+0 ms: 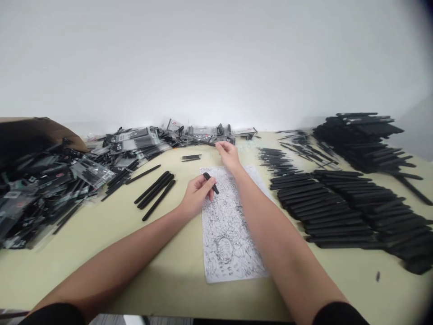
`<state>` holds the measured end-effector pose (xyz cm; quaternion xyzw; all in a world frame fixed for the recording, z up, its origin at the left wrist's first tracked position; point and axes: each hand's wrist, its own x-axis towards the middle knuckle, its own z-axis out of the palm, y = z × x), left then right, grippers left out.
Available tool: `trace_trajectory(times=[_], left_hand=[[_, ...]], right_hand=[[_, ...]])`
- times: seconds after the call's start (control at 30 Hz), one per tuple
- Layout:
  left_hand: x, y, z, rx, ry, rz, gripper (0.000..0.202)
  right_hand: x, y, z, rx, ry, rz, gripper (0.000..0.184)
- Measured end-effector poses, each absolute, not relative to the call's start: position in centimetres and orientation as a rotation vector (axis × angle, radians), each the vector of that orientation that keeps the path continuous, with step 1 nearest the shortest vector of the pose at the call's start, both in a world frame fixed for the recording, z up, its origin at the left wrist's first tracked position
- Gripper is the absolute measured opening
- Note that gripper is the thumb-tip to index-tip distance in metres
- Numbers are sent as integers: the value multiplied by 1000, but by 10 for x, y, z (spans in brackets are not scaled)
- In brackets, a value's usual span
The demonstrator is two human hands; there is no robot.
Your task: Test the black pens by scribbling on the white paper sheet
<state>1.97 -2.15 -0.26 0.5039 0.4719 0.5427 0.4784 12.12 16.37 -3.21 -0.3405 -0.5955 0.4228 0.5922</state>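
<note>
My left hand (195, 195) is closed around a black pen (211, 182), its narrow end pointing down over a sheet of paper (223, 216) densely covered in scribbles. Farther back, my right hand (228, 155) pinches the end of a thin dark stick (206, 143), perhaps a pen refill, which stretches leftward; its far end blends into the pile behind. Several black pen barrels (155, 192) lie side by side to the left of my left hand. Between them and the back pile rests a small group of short thin refills (191, 158).
Clear packets with black pens (131, 139) heap along the left and back, spilling from a brown box (54, 128). On the right lie rows of black pens (321, 207), a tall pen stack (358, 140) and loose thin refills (275, 160). A white wall (216, 63) stands behind.
</note>
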Motion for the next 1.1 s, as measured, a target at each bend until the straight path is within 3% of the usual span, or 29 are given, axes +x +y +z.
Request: trace_trajectory(times=[0.5,1.1], left_hand=[[19,-22,-3,1272,1170,1276,40],[20,-22,-1,1278,1180,1286,39]], right_hand=[[119,156,-35,-758,-1550,870,19],[122,142,-27,-857,-1455,685,19]])
